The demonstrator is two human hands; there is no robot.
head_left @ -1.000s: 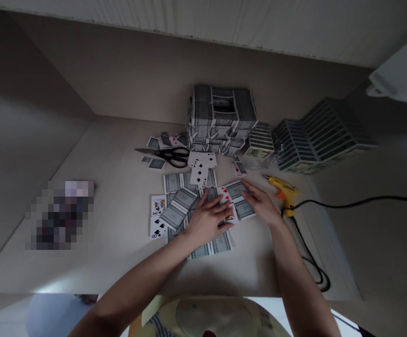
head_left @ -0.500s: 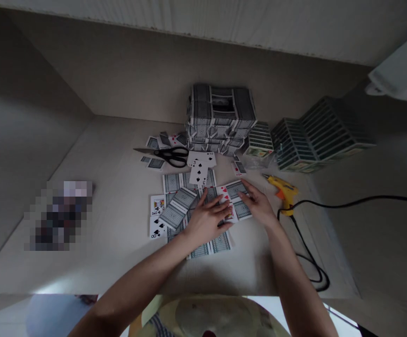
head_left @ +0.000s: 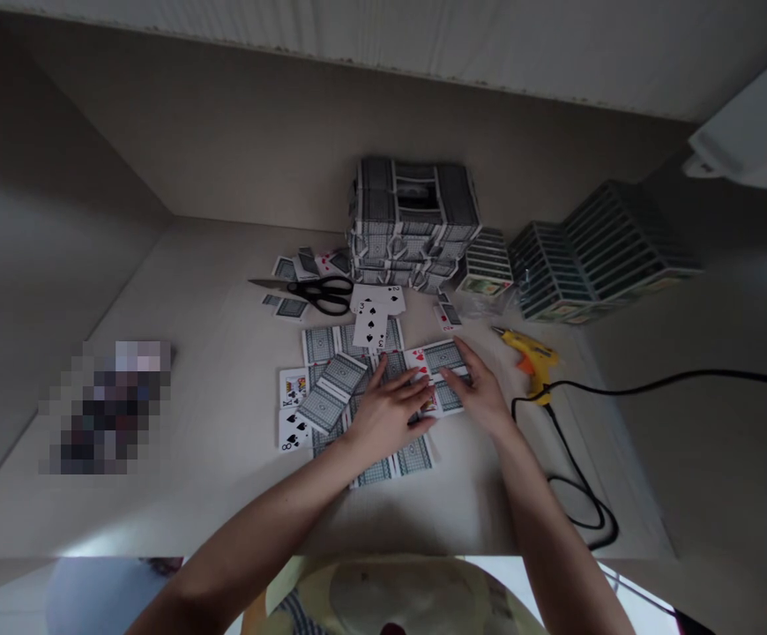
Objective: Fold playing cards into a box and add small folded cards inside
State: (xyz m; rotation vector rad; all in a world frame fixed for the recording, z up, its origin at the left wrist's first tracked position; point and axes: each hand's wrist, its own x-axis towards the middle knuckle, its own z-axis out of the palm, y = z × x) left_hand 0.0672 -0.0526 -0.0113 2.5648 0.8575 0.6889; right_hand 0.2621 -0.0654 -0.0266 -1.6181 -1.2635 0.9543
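My left hand (head_left: 390,414) lies spread over the middle of a flat layout of patterned playing cards (head_left: 413,457), fingers pointing right. My right hand (head_left: 480,388) touches the face-down cards (head_left: 445,355) at the layout's right side, with thumb and fingers apart. Between the hands, parts of red face-up cards (head_left: 418,359) show. A joined pair of face-down cards (head_left: 332,392) lies tilted on the layout's left part, beside a king of clubs (head_left: 292,387) and an eight of spades (head_left: 292,429). A three of spades (head_left: 370,324) overlaps the top edge.
Black scissors (head_left: 321,292) lie among cut card pieces. Behind stands a box built of cards (head_left: 416,216). Card stacks (head_left: 628,247) are at the back right. A yellow glue gun (head_left: 534,362) with a black cord (head_left: 674,375) lies right of my right hand. A blurred object (head_left: 109,410) is left.
The whole view has shifted slightly. My right thumb has moved a little left over the cards, and the glue gun's cord has shifted near my right forearm. My left hand stays in place.
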